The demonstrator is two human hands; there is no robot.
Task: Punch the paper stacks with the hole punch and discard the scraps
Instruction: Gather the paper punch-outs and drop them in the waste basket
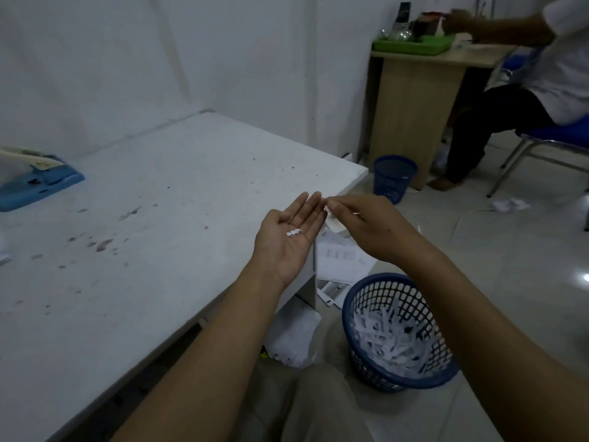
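My left hand point(288, 232) is held palm up over the right edge of the white table point(153, 218), fingers apart, with a few small round paper scraps point(293, 232) lying in the palm. My right hand point(366, 228) hovers just to its right, fingertips pinched together near the left fingertips; whether it pinches a scrap I cannot tell. A blue hole punch point(38, 181) with a pale handle sits at the table's far left edge. A blue mesh bin point(398, 333) holding shredded paper stands on the floor below my right forearm.
Loose papers point(342, 261) lie on the floor between table and bin. A second blue bin point(393, 177) stands farther back by a wooden desk point(417, 100). Another person sits on a blue chair point(554, 135) at the far right.
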